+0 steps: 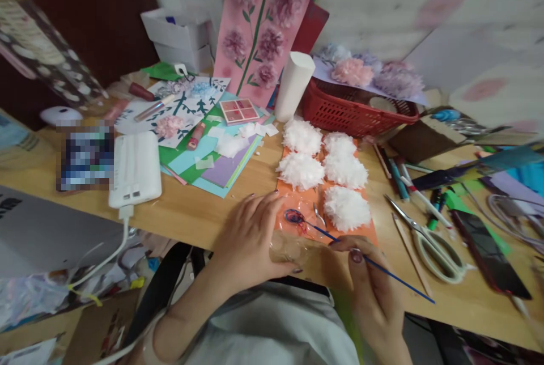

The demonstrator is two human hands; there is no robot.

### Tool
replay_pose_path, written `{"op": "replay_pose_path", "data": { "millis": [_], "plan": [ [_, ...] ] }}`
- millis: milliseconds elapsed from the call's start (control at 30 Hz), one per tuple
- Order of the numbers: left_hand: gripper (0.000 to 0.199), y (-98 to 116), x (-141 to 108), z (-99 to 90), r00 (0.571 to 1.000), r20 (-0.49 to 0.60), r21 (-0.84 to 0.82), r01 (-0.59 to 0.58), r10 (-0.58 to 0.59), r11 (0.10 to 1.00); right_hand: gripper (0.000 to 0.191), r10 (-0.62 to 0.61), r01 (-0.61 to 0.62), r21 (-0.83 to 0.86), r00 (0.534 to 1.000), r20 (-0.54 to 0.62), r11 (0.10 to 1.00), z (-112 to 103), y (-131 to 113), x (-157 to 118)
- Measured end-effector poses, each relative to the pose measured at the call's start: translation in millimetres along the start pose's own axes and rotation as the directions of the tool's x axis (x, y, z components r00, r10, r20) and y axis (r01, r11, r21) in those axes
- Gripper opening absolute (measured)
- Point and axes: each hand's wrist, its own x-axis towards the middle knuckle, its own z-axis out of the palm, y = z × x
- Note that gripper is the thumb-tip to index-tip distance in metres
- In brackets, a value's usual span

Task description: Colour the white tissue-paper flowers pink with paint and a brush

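Note:
My right hand (372,277) grips a thin blue brush (395,279) between thumb and fingers. The brush tip touches a dark blue and red smear of paint (294,216) in a clear plastic tray (312,209). My left hand (250,234) curves round the tray's left side, thumb and fingers apart, holding its edge. Under the tray lies an orange sheet (369,232). Fluffy white paper flowers stand on that sheet, one (346,208) just right of the tray and another (300,170) behind it.
Scissors (440,254), a pencil (410,251) and a phone (488,254) lie to the right. A red basket (348,113) and a white bottle (294,86) stand behind. Coloured paper (225,175) and a white power bank (135,169) are on the left.

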Motion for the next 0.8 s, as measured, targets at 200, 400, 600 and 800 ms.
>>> {"op": "replay_pose_path", "data": {
  "millis": [200, 400, 600, 800],
  "plan": [
    [0.100, 0, -1, -0.2, 1.000, -0.009, -0.003, 0.010, -0.010, 1.000, 0.019, 0.030, -0.029, 0.032, 1.000, -0.009, 0.999, 3, 2, -5],
    [0.098, 1, 0, -1.1, 1.000, -0.008, 0.019, -0.008, 0.008, 1.000, 0.019, 0.038, -0.039, 0.078, 0.999, 0.012, 0.996, 3, 1, -3],
    [0.098, -3, 0, 1.7, 1.000, -0.001, 0.060, -0.025, 0.025, 0.998, 0.020, 0.118, -0.120, 0.148, 0.993, 0.028, 0.982, 2, 3, -2],
    [0.102, -4, -1, 4.2, 0.999, -0.026, 0.073, -0.038, 0.040, 0.997, 0.025, 0.213, -0.210, 0.315, 0.977, 0.027, 0.926, 3, 4, 10]
  ]
}}
